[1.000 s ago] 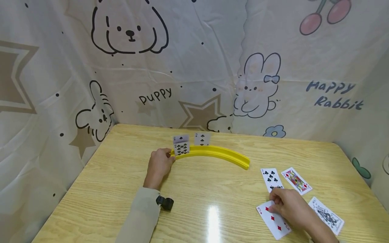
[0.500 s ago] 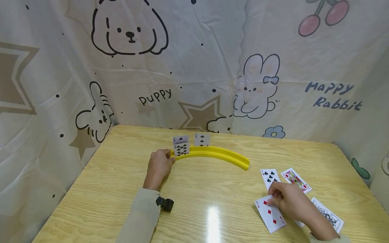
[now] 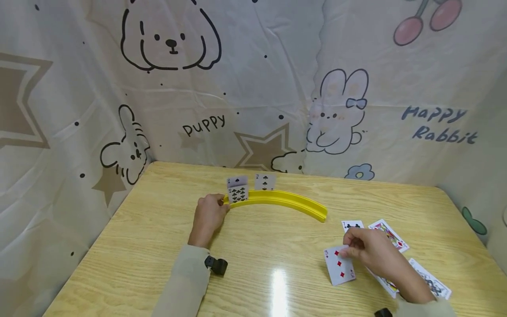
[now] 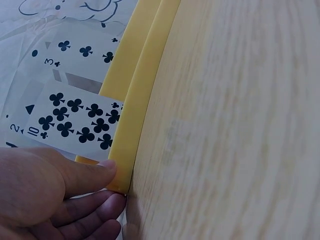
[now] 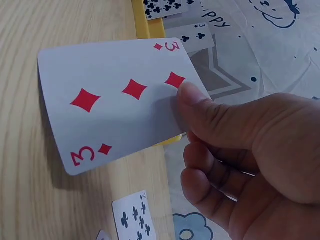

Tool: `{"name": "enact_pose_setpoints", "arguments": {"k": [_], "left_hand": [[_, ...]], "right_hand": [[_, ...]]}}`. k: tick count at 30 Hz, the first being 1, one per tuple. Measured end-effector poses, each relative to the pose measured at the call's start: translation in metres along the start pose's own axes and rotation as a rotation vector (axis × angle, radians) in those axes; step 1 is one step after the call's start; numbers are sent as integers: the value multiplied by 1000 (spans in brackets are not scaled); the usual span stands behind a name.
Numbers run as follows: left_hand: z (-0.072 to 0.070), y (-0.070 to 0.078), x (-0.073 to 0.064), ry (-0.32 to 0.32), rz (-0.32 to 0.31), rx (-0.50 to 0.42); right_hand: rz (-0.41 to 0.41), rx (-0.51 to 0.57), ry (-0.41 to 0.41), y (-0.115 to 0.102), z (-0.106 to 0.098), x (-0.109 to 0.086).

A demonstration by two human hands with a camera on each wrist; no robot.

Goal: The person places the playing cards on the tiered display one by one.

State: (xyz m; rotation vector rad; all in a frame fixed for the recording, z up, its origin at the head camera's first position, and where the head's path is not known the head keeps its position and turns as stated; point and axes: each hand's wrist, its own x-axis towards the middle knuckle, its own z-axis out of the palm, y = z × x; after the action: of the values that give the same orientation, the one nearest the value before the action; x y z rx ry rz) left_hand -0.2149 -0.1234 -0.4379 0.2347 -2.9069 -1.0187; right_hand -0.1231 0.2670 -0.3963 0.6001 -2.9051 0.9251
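My left hand [image 3: 209,216] grips the left end of a curved yellow card holder [image 3: 291,200]; in the left wrist view its thumb lies on the front rail and its fingers curl at the end. A ten of clubs [image 4: 80,120] stands in the front slot, with a two of spades [image 3: 236,179] behind it. To their right a three of clubs [image 3: 264,182] stands in the back slot. My right hand [image 3: 376,255] pinches a three of diamonds [image 5: 120,95] by its upper edge, thumb on its face, tilted above the table.
A seven of clubs [image 3: 351,224] lies partly hidden behind the right hand. Near it lie a diamond face card [image 3: 390,235], a card with a dark grey picture [image 3: 429,281] and a mostly covered face card [image 3: 386,282]. A printed curtain [image 3: 273,88] rises behind the table [image 3: 253,246].
My right hand has lifted the three of diamonds and carried it left and away from me, tipping it more upright. A face card beneath has come into view. The left hand stays put.
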Motion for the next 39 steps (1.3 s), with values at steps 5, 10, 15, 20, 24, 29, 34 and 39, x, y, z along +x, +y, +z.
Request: {"name": "enact_pose_setpoints", "arguments": {"k": [5, 10, 15, 20, 24, 29, 34, 39], "left_hand": [[0, 0, 0, 1, -7, -11], [1, 0, 1, 8, 7, -4], [1, 0, 1, 14, 17, -1], [1, 0, 0, 11, 13, -2], [0, 1, 0, 5, 1, -3], [0, 0, 0, 8, 17, 3], [-1, -1, 0, 19, 29, 10], [0, -1, 1, 20, 15, 10]], "right_hand": [[-11, -8, 24, -4, 0, 5], [-12, -28, 44, -8, -3, 11], [-46, -31, 87, -13, -4, 17], [-58, -29, 121, -16, -2, 24], [-61, -33, 151, -17, 2, 29], [-75, -25, 182, -19, 6, 34], [-83, -7, 196, -23, 10, 42], [-86, 20, 207, -27, 15, 49]]}}
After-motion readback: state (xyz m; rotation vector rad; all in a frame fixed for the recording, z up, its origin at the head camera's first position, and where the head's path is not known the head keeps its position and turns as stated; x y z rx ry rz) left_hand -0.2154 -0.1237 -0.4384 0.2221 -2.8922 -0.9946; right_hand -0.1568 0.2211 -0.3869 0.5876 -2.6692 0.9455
